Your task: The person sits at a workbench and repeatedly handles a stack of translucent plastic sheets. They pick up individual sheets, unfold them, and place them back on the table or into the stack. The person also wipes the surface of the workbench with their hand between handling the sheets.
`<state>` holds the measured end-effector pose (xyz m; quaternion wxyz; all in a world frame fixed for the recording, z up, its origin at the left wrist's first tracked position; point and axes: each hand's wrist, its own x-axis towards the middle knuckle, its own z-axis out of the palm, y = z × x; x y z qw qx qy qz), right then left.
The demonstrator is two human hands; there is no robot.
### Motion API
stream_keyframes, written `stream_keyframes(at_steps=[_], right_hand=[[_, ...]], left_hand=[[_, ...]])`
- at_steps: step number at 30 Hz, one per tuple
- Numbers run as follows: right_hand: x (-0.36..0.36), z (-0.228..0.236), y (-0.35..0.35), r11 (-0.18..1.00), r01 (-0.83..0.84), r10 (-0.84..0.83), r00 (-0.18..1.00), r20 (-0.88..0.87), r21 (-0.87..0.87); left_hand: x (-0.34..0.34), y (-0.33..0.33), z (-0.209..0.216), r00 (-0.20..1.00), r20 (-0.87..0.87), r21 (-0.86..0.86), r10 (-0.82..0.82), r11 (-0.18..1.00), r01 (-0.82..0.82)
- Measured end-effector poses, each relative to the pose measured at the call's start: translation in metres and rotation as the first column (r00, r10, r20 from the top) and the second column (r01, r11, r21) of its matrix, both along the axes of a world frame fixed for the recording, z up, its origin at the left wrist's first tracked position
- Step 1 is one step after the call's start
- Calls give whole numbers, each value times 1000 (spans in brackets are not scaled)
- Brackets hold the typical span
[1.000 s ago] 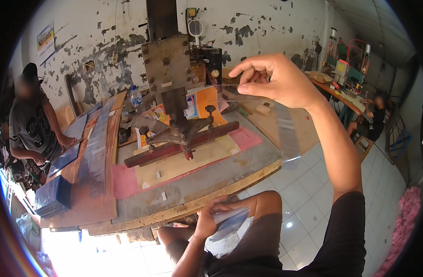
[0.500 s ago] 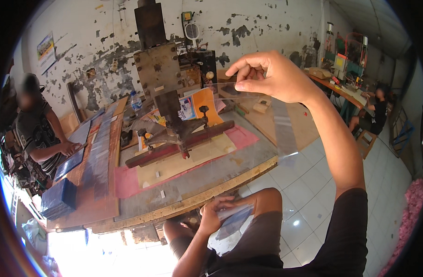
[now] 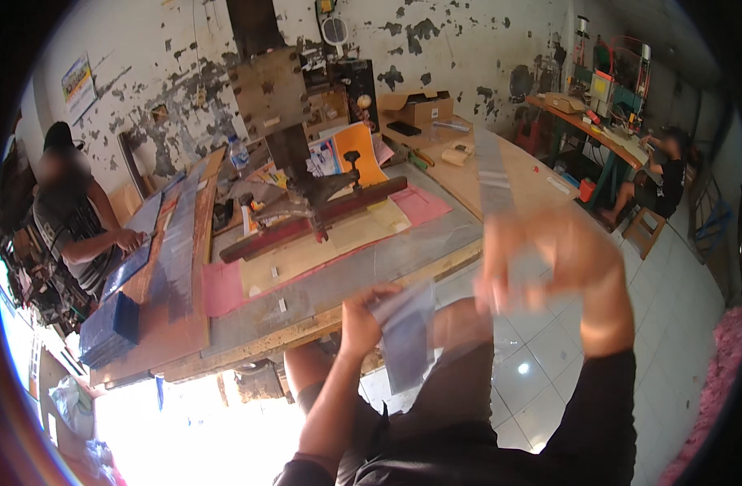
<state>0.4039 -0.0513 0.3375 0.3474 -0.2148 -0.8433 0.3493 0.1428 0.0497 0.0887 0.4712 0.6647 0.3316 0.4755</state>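
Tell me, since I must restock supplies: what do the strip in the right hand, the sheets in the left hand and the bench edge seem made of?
The strip in the right hand looks like thin clear plastic film: see-through, glossy, though motion-blurred. The sheets in the left hand seem the same film, bluish-grey and limp. The bench edge looks like bare, worn wood: tan, chipped.

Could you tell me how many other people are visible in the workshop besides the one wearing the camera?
2. One person stands at the far left, leaning over blue sheets on the workbench. Another person sits at the far right beside an orange table. Others may be hidden.
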Motion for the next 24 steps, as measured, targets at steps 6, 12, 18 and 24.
stream_keyframes(at_steps=[6,12,18,24], right_hand=[[-35,-273,-50,970,76,38,891,451,-232],[-38,-295,-34,886,437,-352,852,388,-154],[-31,-164,60,603,786,-715,608,-347,136],[-68,-125,92,716,696,-623,673,-399,56]], left_hand=[[10,39,83,979,192,282,-67,959,10],[0,59,146,987,59,415,-152,903,114],[5,72,187,954,98,371,-284,900,230],[4,85,196,961,136,356,-241,917,180]])
